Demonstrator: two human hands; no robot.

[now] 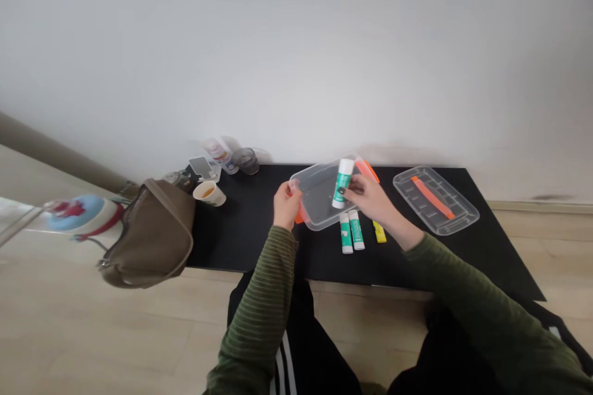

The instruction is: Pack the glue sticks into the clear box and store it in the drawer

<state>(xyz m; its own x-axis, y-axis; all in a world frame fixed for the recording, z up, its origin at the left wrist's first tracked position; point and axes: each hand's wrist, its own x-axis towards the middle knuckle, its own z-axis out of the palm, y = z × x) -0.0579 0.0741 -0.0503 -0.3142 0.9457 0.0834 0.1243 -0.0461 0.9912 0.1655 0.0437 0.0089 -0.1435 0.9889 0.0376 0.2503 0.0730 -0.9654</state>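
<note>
Clear plastic box [319, 197] sits mid-worktop [241, 228], its left end gripped by the left hand [286, 205]; the right hand [365, 197] closes around a green-and-white glue stick [343, 182] held upright over it, two more glue sticks [351, 231] lying just nearer the front edge.

**Hand Position: Both Forearms Raised, Both Hands Closed in Grips**

Left forearm [259, 302] rises steeply from the lower edge of the view; left hand [286, 205] stands upright at its end, curled into a closed grip; right forearm [467, 302] runs diagonally inward from the lower right; right wrist [402, 228] is exposed and angled slightly; right hand [365, 196] reaches level toward the left, also closed in a grip; the two hands remain apart.
</note>
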